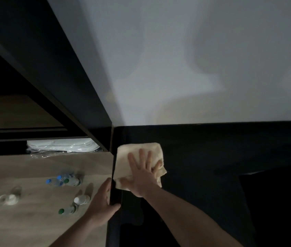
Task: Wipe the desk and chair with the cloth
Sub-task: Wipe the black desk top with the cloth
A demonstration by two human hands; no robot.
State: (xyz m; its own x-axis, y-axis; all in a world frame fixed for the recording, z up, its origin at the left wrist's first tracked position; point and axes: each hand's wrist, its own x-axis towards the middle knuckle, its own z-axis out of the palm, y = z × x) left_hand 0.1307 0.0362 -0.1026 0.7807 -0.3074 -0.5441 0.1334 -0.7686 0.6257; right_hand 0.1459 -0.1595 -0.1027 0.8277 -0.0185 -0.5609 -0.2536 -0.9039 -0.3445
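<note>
Two grips showed low in the frame. The left grip [102, 202] clasped the left edge of the dark bench [203, 175], fingers and thumb wrapped round it. The right grip [144, 177] lay flat with fingers spread, pressing the beige cloth [137, 150] onto the bench top near its far left corner. Left of them, plastic water bottles [64, 180] stood on a wooden surface [25, 220]. Beyond rose a pale wall [176, 68].

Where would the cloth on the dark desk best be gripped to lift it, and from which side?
Pinch the loose, ruffled near-right corner of the cloth, coming from above and the right. It seems to stand slightly proud of the desk; the left edge sits close against the dark panel, and the right hand lies flat over the middle.
</note>
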